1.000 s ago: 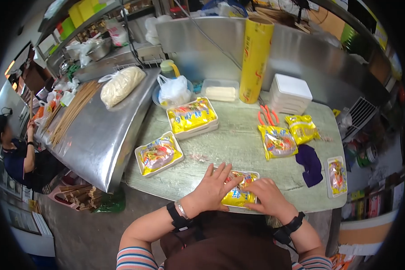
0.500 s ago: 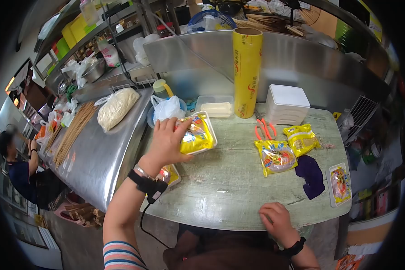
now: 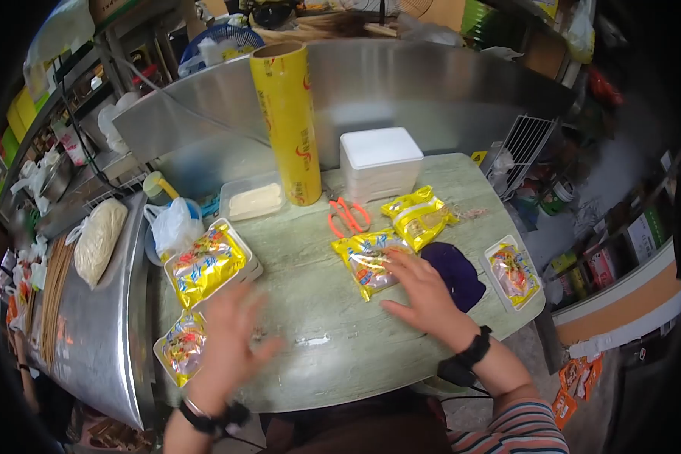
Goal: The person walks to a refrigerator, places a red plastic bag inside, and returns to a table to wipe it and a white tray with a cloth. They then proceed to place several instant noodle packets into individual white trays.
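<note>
My left hand (image 3: 233,342), smeared by motion, is open with thumb and fingers apart and nothing in it. Just beyond it, a yellow food packet (image 3: 208,265) lies in the uppermost of some stacked white trays. Beside my left wrist is another packet in a white tray (image 3: 181,349). My right hand (image 3: 424,293) is open, its fingertips overlapping the edge of a yellow printed packet (image 3: 367,261). A second loose packet (image 3: 422,217) lies behind that one, and a dark purple cloth item (image 3: 454,274) is right beside the hand.
A tall yellow roll (image 3: 289,129) stands at the back beside stacked white trays (image 3: 382,163). Orange-handled pliers or scissors (image 3: 348,218) lie before them. A clear container (image 3: 253,198) and a plastic bag (image 3: 174,227) are left. One trayed packet (image 3: 513,272) sits at the right edge.
My left hand has let go of the trayed packet, which now rests at the table's left, and drawn back. My right hand has moved forward from the near edge to the loose packet. The view has turned right.
</note>
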A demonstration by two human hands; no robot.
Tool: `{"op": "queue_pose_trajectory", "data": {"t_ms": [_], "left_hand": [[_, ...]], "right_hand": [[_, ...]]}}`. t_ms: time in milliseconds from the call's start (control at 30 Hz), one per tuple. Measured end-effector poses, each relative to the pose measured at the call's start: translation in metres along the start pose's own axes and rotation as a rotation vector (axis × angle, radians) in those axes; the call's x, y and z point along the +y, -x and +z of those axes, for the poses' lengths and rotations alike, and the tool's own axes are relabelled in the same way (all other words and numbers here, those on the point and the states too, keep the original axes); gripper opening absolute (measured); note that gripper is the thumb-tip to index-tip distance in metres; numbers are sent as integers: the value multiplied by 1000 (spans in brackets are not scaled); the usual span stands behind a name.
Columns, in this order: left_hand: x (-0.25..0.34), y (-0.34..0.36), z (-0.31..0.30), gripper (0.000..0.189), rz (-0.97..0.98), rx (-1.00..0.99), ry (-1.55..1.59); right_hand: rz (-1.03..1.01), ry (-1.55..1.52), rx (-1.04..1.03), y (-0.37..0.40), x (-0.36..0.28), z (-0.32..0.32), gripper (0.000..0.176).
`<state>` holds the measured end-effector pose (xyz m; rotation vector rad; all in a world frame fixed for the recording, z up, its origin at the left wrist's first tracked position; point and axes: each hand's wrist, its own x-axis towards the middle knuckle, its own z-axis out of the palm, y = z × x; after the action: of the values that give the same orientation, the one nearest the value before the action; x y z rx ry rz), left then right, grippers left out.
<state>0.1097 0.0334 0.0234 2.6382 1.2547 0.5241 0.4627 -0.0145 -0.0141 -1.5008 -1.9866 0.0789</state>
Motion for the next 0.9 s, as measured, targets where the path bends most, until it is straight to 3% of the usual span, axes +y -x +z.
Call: {"op": "queue_pose_trajectory", "data": {"t_ms": [133,200,233,300,400,467,500,567,767,900], "left_hand": [[32,54,70,68,80,-47,98],[30,75,95,63,-28,-36,171],[30,82,101,63,-29,-32,174],[35,87,102,61,-21,-10,55],[44,79,84,50,-26,27,113],[42,82,87,50,-36,24,123],[41,83,88,50,-48,9,135],[41,83,89,50,-50,22,140],[41,82,86,50,-63,35,166],[38,85,91,52,-62,48,174]], "right_hand": [[5,247,-131,-5,13,41,58],[-65,260,-122,-17,11,36,58],[62,191,-144,-35,16,27,55],[14,252,93,-75,45,13,47],[-6,306,194,-137,72,-9,43],[-102,468,220,-165,99,-3,31],[-108,469,227,-173,107,2,31],[-72,684,38,-187,118,7,20],[-293,660,14,-197,128,-4,13],[-290,639,80,-192,108,-19,15]]}}
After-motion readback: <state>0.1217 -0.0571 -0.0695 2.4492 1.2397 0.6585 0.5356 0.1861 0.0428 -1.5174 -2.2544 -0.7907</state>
